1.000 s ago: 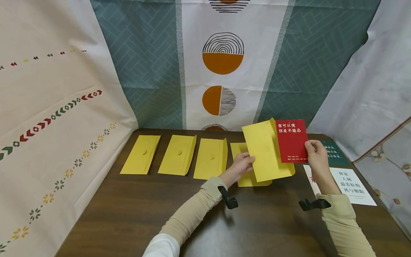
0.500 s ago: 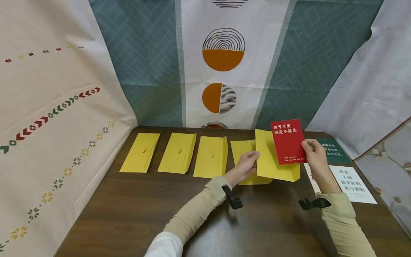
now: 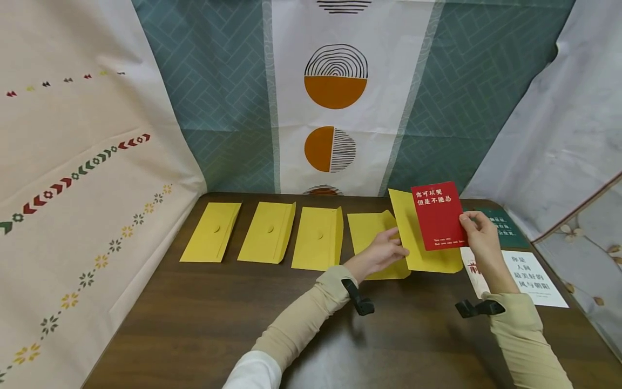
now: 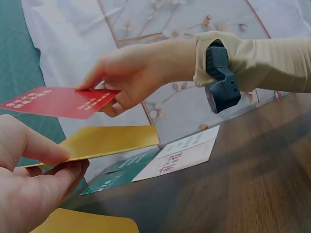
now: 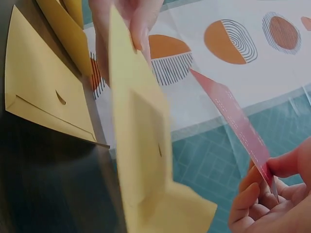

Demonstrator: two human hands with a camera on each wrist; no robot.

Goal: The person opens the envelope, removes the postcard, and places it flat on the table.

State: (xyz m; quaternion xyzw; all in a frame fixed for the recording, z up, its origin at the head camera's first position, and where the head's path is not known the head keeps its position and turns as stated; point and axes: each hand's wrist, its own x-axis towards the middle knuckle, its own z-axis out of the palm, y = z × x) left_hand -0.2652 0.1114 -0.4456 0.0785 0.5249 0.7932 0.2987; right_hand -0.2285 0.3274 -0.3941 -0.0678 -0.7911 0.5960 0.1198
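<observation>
My left hand [image 3: 381, 253] pinches the left edge of a yellow envelope [image 3: 434, 262], held up above the table. Between its thumb and fingers the envelope [image 4: 114, 141] lies nearly level in the left wrist view. The envelope's flap [image 5: 189, 211] is folded out in the right wrist view. A red card [image 3: 439, 216] with white writing is pinched at its right edge by my right hand [image 3: 486, 240]. From the head, the card overlaps the envelope; both wrist views show a gap between them. Another yellow envelope [image 3: 369, 224] lies on the table, partly behind my left hand.
Three more yellow envelopes, including one at the far left [image 3: 211, 232], lie in a row on the brown table [image 3: 204, 324]. At the right lie a dark green card [image 3: 507, 229] and white cards [image 3: 539, 281] with writing. Patterned cloths [image 3: 223, 97] hang around the table.
My left hand has carried the yellow envelope to the right, so more of it now sits behind the red card. The red card has shifted only slightly, and my right hand keeps its grip.
</observation>
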